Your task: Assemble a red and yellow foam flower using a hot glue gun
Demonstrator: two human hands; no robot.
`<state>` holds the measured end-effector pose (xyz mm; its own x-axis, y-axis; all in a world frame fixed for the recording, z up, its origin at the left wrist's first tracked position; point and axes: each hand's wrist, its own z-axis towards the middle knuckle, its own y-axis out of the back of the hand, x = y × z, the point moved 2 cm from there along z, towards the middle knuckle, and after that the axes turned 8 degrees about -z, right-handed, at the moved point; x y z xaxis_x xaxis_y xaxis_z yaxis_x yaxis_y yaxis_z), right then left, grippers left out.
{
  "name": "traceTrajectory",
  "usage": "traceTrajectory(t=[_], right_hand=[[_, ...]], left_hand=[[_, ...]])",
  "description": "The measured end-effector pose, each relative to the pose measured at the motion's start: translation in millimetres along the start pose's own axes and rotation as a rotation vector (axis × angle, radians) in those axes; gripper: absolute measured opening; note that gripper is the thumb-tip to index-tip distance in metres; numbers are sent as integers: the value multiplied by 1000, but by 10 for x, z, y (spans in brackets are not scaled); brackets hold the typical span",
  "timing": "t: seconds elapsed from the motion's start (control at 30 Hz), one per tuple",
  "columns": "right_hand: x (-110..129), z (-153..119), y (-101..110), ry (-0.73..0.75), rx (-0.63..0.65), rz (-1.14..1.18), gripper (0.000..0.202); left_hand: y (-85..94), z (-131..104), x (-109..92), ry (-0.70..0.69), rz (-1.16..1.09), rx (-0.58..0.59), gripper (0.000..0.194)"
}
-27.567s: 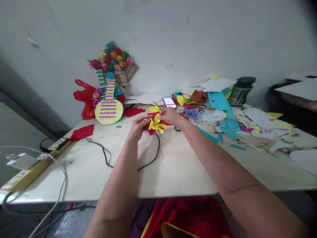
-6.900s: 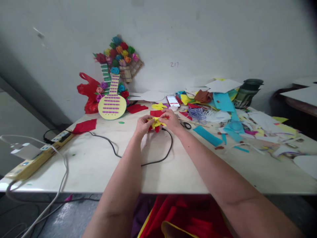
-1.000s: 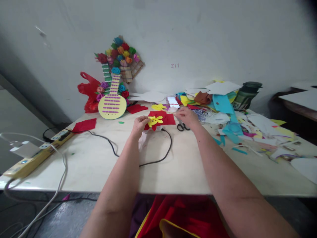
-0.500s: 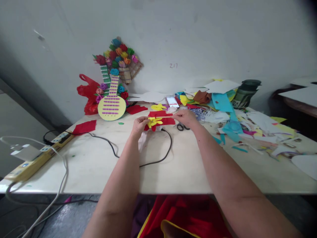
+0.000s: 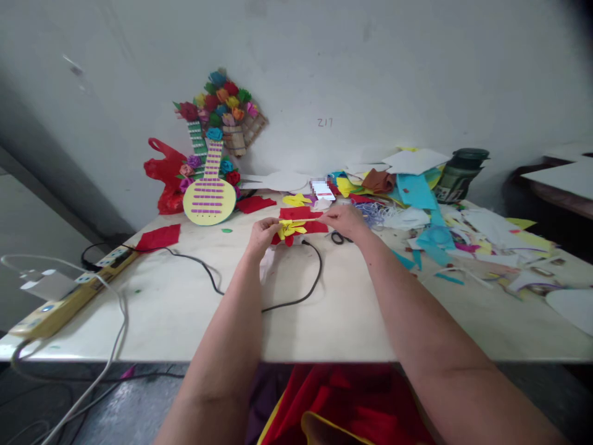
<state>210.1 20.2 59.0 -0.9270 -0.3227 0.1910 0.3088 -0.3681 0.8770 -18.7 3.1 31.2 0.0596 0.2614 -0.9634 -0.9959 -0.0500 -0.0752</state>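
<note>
My left hand point(image 5: 265, 236) is closed in a pinch at the left end of a thin pale stick point(image 5: 306, 219). Yellow paper shows along that end, close to my fingertips. My right hand point(image 5: 345, 221), also pinched, grips the stick's other end, so it lies level between both hands. Just under it are yellow crepe paper pieces point(image 5: 293, 230), some touching or near my left fingers. Red paper point(image 5: 317, 227) lies beneath and behind. Black-handled scissors point(image 5: 338, 237) rest below my right hand, partly covered by it.
A black cable point(image 5: 319, 266) loops across the table before my hands. At left are a power strip point(image 5: 88, 290) and a lute-shaped craft point(image 5: 209, 201) with paper flowers. A phone point(image 5: 323, 190), paper scraps point(image 5: 491, 232) and a dark bottle point(image 5: 463, 176) stand or lie behind and right.
Both hands stay almost in place, with the stick still between them. More yellow now shows along the stick's left end, and the right hand has shifted very slightly left.
</note>
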Motion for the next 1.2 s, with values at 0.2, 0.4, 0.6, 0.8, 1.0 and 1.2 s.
traceTrajectory(t=[0.2, 0.4, 0.6, 0.8, 1.0, 1.2], right_hand=[[61, 1, -39, 81, -39, 17, 27], [94, 5, -70, 185, -64, -23, 28], [148, 4, -85, 215, -60, -63, 27], [160, 7, -100, 227, -43, -38, 26], [167, 15, -112, 228, -43, -39, 29], [233, -14, -60, 252, -18, -60, 30]], left_hand=[[-11, -12, -7, 18, -12, 14, 25], [-15, -12, -1, 18, 5, 26, 22], [-22, -12, 5, 23, 2, 41, 21], [-23, -16, 5, 42, -17, 41, 22], [-30, -22, -3, 41, -62, 55, 24], [-31, -28, 4, 48, -64, 84, 23]])
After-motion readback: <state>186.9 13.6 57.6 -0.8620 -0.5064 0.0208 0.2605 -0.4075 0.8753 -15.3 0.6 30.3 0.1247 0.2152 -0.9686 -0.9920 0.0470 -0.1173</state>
